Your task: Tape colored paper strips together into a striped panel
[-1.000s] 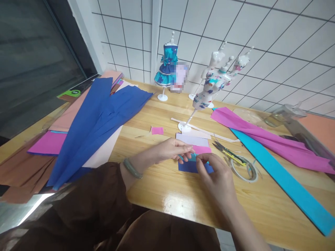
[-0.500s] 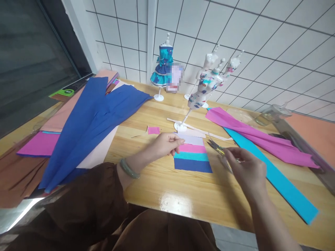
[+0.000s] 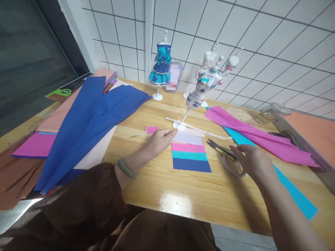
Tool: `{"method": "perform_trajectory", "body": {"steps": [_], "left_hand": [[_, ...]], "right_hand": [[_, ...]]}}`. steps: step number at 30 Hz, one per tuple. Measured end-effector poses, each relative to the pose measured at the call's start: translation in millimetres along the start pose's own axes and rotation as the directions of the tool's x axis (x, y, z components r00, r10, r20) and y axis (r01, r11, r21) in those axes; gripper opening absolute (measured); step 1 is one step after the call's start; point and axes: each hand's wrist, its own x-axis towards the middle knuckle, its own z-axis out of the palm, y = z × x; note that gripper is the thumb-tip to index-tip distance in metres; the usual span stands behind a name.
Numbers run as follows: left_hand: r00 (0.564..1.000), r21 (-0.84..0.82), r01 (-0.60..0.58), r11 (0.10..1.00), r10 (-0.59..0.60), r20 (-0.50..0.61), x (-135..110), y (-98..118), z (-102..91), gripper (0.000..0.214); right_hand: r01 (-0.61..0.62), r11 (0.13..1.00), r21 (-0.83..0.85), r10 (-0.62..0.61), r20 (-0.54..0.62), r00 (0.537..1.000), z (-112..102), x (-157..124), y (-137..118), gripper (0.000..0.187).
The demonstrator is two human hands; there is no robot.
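Note:
My left hand [image 3: 159,141], a jade-like bangle on its wrist, is closed with thumb and fingertips together at the near edge of the white base [image 3: 179,125] of a paint-speckled mannequin [image 3: 202,87]. What lies inside the pinch is hidden. My right hand [image 3: 253,162] hovers at the handles of the scissors [image 3: 221,148], fingers slightly parted. The scissors lie with slightly spread blades beside a clear ring [image 3: 231,169], perhaps a tape roll. Between my hands, strips lie in a row: lilac [image 3: 187,139], pink [image 3: 188,147], teal [image 3: 190,156] and dark blue [image 3: 192,165].
A small mannequin in a blue dress [image 3: 161,66] and more white forms stand by the tiled wall. Blue cloth [image 3: 89,122] tops a fabric pile at left. Magenta fabric [image 3: 259,136] crosses a turquoise strip [image 3: 295,193] at right. A pink scrap [image 3: 151,130] lies near my left hand.
My left hand has moved forward and slightly left, up to the mannequin's base. My right hand has drawn back to the right, leaving more of the scissors and the clear ring visible.

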Motion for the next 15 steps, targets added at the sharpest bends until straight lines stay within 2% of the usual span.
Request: {"method": "perform_trajectory", "body": {"steps": [2, 5, 6, 15], "left_hand": [[1.000, -0.015, 0.015, 1.000, -0.016, -0.026, 0.8, -0.5, 0.8, 0.042], [0.999, -0.026, 0.029, 0.999, -0.030, -0.019, 1.2, -0.7, 1.7, 0.027], [0.999, -0.023, 0.029, 0.999, -0.029, -0.013, 1.2, -0.7, 1.8, 0.025], [1.000, 0.071, 0.012, 0.997, -0.013, 0.013, -2.2, 0.8, 1.9, 0.027]], "right_hand": [[0.017, 0.999, 0.031, -0.017, -0.013, 1.000, 5.0, 5.5, 2.1, 0.026], [0.004, 0.997, 0.078, -0.002, -0.031, 1.000, 9.0, 11.3, 4.0, 0.045], [-0.008, 0.996, 0.085, 0.011, -0.031, 0.999, 8.7, 12.2, 4.0, 0.045], [-0.090, 0.994, 0.056, 0.090, 0.001, 0.996, -5.9, 7.9, 0.1, 0.030]]}}
